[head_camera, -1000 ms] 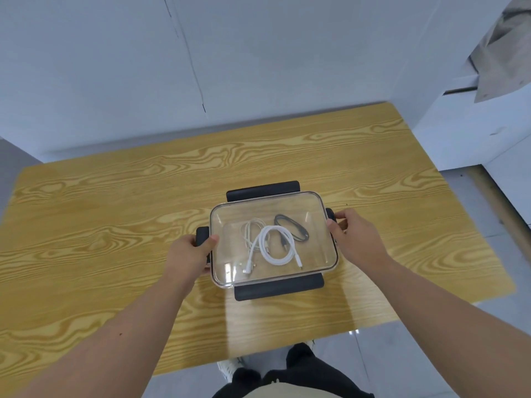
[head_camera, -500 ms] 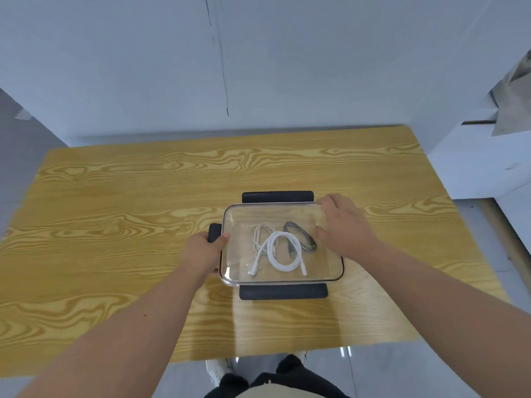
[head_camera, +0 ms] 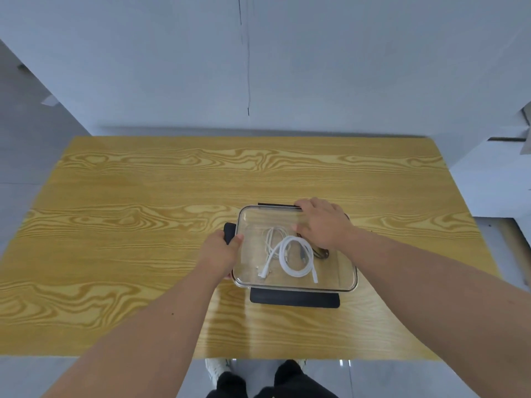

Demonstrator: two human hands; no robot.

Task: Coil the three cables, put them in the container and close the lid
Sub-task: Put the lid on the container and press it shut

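Under the right hand (head_camera: 321, 225), fingers flat, the dark cable (head_camera: 324, 253) was mostly hidden. The left hand (head_camera: 218, 252) gripped the clear, lidded container's (head_camera: 336, 272) latch (head_camera: 230, 231).

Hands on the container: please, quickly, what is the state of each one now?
Left hand: closed, gripping the left side of the container.
Right hand: open, pressing on the lid.

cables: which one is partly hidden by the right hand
The dark cable, rightmost; the right hand hides most of it. The thick white cable and thin white cable show whole.
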